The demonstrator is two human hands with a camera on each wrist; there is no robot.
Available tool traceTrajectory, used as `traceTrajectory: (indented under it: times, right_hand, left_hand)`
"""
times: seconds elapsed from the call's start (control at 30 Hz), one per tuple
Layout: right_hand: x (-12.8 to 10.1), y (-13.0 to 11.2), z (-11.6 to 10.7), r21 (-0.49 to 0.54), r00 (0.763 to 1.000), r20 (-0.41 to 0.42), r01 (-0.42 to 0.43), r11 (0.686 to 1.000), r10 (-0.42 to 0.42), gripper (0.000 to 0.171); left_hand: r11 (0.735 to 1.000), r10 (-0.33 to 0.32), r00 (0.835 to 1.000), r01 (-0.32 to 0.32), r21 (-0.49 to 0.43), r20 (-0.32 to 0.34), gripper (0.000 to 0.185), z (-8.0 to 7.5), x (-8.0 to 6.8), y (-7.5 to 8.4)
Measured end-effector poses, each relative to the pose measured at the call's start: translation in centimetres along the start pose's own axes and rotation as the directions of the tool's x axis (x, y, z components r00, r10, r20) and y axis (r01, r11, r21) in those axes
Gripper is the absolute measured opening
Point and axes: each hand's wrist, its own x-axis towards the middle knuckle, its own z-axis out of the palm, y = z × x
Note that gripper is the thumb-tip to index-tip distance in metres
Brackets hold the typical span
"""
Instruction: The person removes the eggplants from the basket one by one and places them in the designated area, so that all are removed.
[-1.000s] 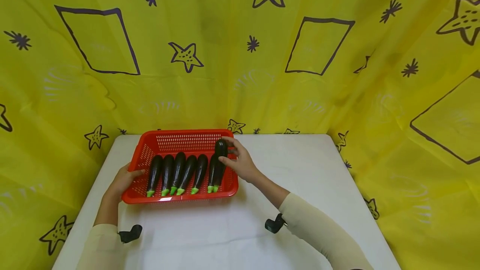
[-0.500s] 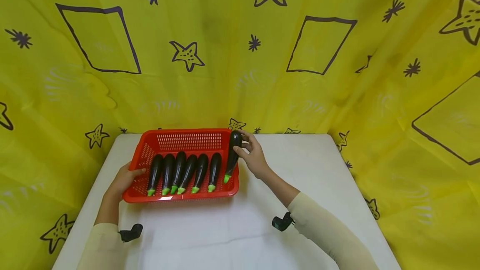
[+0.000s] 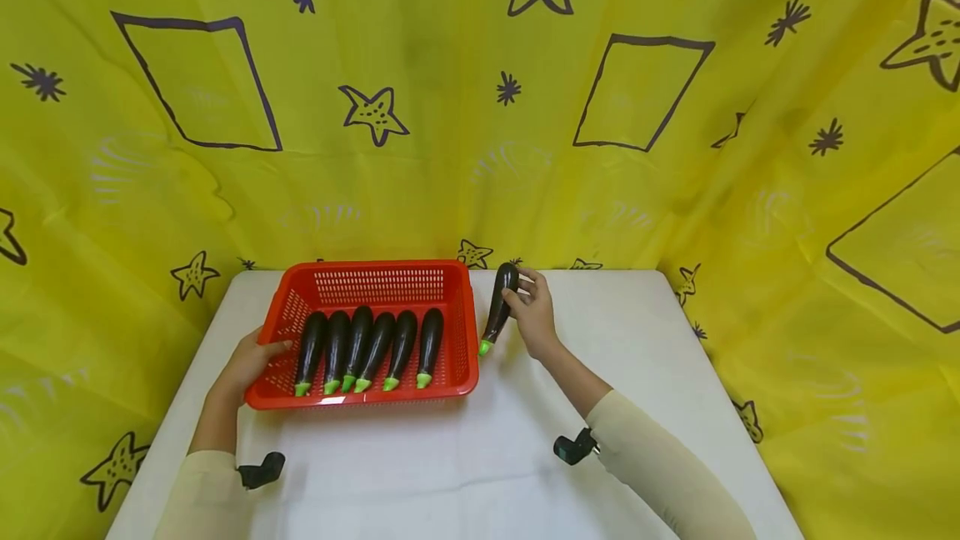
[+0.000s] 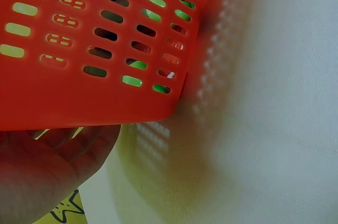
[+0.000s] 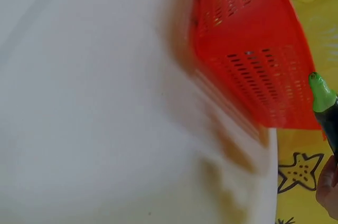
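Note:
A red plastic basket [image 3: 378, 273] with slotted walls holds several dark eggplants [image 3: 378, 348] in a row, green stem ends toward me. My left hand [image 3: 246, 361] grips its left rim, thumb over the inside; the left wrist view shows fingers [image 4: 87, 147] beneath the basket's red edge [image 4: 68, 110]. Just beyond the basket's right side, my right hand [image 3: 534, 311] pinches one eggplant [image 3: 499, 302] near its rounded end, tilted with the green stem end down. In the right wrist view the green stem [image 5: 321, 91] overlaps the basket's side wall, with part of the hand at the edge.
The basket stands near the back left of a white-covered table [image 3: 420, 473]. White tabletop [image 3: 615, 323] stretches to the right of it. A yellow curtain [image 3: 450, 190] with drawn stars and frames hangs behind and along the sides. Black wrist-worn devices [image 3: 574, 446] sit at both sleeves.
My right hand has lifted one eggplant out of the basket and carried it right, past the right rim. The left hand and the basket have stayed in place.

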Motion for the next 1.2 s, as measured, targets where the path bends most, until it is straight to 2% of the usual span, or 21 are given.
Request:
traceTrajectory:
  times: [0.27,0.37,0.63,0.97,1.2]
  right_hand:
    - [0.4,1.7,-1.2,-0.067,0.999,-0.02,-0.048,0.997,0.047,0.052]
    - [0.3,2.1,-1.5,-0.128,0.998,-0.022,-0.058,0.99,0.056,0.052]
    - [0.5,3.6,-1.8,-0.342,0.994,-0.023,-0.108,0.934,0.106,0.053]
    - [1.2,4.8,-0.6,-0.426,0.994,-0.005,-0.103,0.899,0.111,0.05]
    - [1.8,5.7,-0.1,-0.484,0.992,0.003,-0.112,0.868,0.13,0.049]
  left_hand:
    - [1.0,-0.009,1.0,0.009,-0.003,-0.002,0.063,0.0,0.0,-0.1]
    - [1.0,-0.011,1.0,0.011,-0.007,-0.003,0.062,0.0,0.1,-0.1]
    - [1.0,-0.007,1.0,0.007,-0.009,-0.009,0.061,-0.1,0.2,-0.3]
    - [1.0,-0.013,1.0,0.014,0.007,-0.005,0.063,-0.1,-0.4,0.1]
    - [1.0,-0.006,1.0,0.006,-0.009,-0.005,0.063,0.0,-0.1,0.0]
